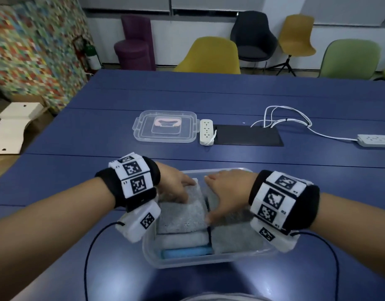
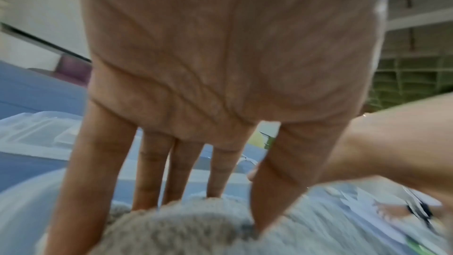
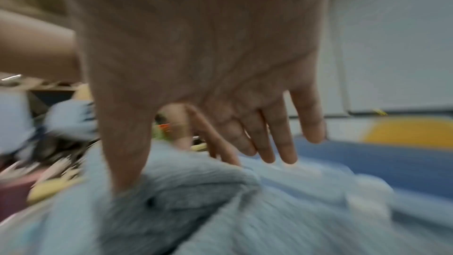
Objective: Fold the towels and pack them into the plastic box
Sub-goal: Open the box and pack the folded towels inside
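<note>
A clear plastic box [image 1: 187,260] stands at the table's near edge, filled with folded grey towels. A blue towel [image 1: 187,252] lies low at its front. My left hand [image 1: 178,187] presses straight fingers [image 2: 169,172] onto the top left grey towel [image 1: 182,216], seen close as grey pile [image 2: 183,226] in the left wrist view. My right hand [image 1: 226,196] lies flat over the right-hand grey towel [image 1: 235,237], its thumb [image 3: 125,152] dug into the fold of towel [image 3: 176,191]; the other fingers are straight. The right wrist view is blurred.
The box's clear lid [image 1: 165,127] with a pink handle lies further back on the blue table [image 1: 100,131]. Beside it sit a white power strip [image 1: 206,132], a black mat [image 1: 248,135] and white cables [image 1: 295,122]. Chairs [image 1: 208,55] line the far edge.
</note>
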